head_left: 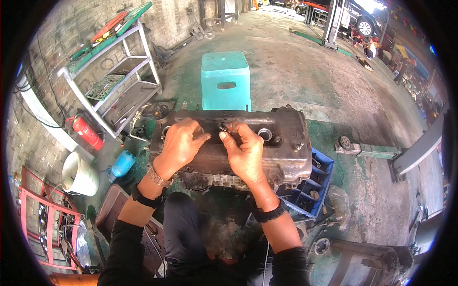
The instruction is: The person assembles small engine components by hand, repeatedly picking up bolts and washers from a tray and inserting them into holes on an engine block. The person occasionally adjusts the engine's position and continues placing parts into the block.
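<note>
In front of me lies a dark, oily engine cylinder head with its valve cover [281, 159] on top. My left hand [179, 143] is over the cover's left half, fingers curled and thumb against the forefinger. Whatever it may hold is hidden. My right hand [245, 150] hovers over the middle of the cover, pinching a small dark metal piece [223, 128] between thumb and fingers; it is too small to name. To the right of that hand is a round plug-hole opening [265, 135]. A dark oil filler cap [161, 112] sits at the cover's far left corner.
A turquoise stool [225, 86] stands behind the engine part. A blue divided crate [312, 190] is at its right. Leftward are a metal shelf cart [124, 95], a red fire extinguisher [87, 132], a white bucket [80, 174] and a blue canister [123, 163]. A lift post [420, 143] rises at right.
</note>
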Demonstrator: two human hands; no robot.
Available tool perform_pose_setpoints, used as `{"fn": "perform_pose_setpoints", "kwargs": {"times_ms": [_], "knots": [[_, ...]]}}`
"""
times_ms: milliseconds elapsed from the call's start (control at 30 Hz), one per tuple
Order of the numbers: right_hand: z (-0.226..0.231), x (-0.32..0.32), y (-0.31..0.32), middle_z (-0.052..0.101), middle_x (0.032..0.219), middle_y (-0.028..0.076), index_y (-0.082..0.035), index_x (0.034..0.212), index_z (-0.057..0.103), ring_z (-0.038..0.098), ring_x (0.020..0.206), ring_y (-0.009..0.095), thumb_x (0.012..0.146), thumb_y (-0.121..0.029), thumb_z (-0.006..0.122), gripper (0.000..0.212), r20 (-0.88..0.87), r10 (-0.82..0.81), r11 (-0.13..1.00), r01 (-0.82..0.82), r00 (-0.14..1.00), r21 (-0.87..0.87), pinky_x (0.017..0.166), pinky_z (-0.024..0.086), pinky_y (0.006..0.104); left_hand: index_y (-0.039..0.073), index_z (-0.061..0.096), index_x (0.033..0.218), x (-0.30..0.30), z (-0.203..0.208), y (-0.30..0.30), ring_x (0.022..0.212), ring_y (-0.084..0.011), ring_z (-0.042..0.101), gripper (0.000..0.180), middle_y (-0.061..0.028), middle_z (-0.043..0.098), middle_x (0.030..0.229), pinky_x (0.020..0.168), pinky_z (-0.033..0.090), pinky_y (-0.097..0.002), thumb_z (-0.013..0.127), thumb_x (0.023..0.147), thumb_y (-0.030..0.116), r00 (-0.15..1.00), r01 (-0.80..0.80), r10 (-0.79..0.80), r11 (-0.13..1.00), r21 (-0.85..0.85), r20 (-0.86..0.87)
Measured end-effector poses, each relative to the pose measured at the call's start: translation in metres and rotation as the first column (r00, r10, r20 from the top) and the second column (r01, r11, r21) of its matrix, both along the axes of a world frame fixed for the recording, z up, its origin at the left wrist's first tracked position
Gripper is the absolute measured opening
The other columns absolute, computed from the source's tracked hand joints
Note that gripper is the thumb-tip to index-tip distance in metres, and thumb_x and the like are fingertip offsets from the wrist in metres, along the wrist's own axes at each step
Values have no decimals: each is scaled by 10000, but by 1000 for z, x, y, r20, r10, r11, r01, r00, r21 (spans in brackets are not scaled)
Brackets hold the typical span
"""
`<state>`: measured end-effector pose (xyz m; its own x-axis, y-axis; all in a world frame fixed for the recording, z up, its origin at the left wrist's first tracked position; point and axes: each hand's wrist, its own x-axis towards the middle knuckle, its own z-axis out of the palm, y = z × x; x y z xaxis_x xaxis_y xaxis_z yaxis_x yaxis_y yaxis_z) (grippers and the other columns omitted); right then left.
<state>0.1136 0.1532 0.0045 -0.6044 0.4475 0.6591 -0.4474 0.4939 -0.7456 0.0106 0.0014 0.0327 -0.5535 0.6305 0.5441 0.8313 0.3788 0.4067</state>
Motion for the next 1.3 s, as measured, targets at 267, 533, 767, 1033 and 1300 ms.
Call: {"fn": "perform_pose_setpoints", "kwargs": {"times_ms": [267,533,767,1033,1300], "knots": [[-2,-2,-1,715,858,85,38,1025,659,621,743,77,878,-11,728,170,-19,0,1000,0,1000,-9,671,518,255,-30,667,865,3,-6,4,773,-414,619,136,-199,627,825,655,478,-443,736,795,63,999,-37,36,999,-26,-33],[1,-1,-1,718,863,86,38,1033,663,626,744,81,878,-14,729,176,-25,-1,1000,1,1000,-7,675,520,258,-39,663,860,5,-6,4,770,-420,607,97,-200,614,821,656,470,-447,705,804,28,1000,-19,18,999,-28,-22],[0,-1,-1,726,889,103,41,1035,661,644,781,91,879,-14,728,179,-6,11,1000,-11,1000,-13,706,528,264,-41,661,841,4,-5,3,750,-416,593,85,-196,596,795,641,456,-449,702,799,20,999,11,-12,1000,-25,-30],[0,-1,0,730,896,110,44,1035,661,649,783,96,879,-13,727,179,-11,-4,1000,4,1000,12,712,533,268,-37,656,842,-3,-8,2,755,-410,593,83,-189,594,793,648,463,-445,698,798,20,998,67,-67,998,-9,-15],[3,1,-3,683,882,212,36,985,649,700,767,294,854,-27,714,160,-12,10,1000,-10,1000,-24,675,540,365,-37,618,798,1,-7,4,744,-417,586,97,-191,575,791,651,457,-474,682,820,32,990,134,-129,987,87,-63]]}}
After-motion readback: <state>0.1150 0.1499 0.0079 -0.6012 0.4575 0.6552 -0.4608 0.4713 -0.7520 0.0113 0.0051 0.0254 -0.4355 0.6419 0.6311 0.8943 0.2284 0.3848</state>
